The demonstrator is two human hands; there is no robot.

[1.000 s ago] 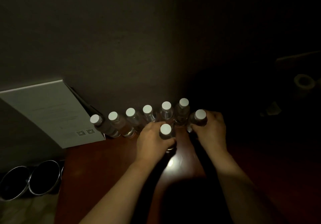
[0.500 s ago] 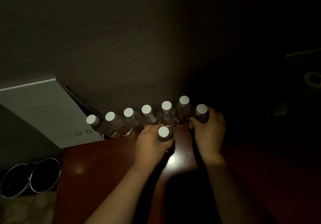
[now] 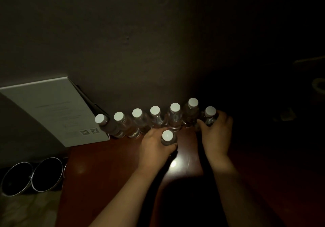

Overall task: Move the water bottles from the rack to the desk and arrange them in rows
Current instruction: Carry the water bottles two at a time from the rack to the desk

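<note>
Several clear water bottles with white caps stand in a row (image 3: 155,117) along the wall at the back of the dark red-brown desk (image 3: 109,170). My left hand (image 3: 154,147) grips one more bottle (image 3: 168,137) just in front of that row, near its middle. At the row's right end, my right hand (image 3: 217,135) holds another bottle (image 3: 210,115) by its body, next to the row's last bottle (image 3: 191,111). The rack is out of view.
A white box (image 3: 52,110) leans against the wall at the desk's back left, touching the leftmost bottle. Two round metal bins (image 3: 31,175) stand on the floor left of the desk. The right side is too dark to make out.
Both hands have stayed on their bottles. The right-hand bottle has moved slightly closer to the row's end; the view has shifted a little.
</note>
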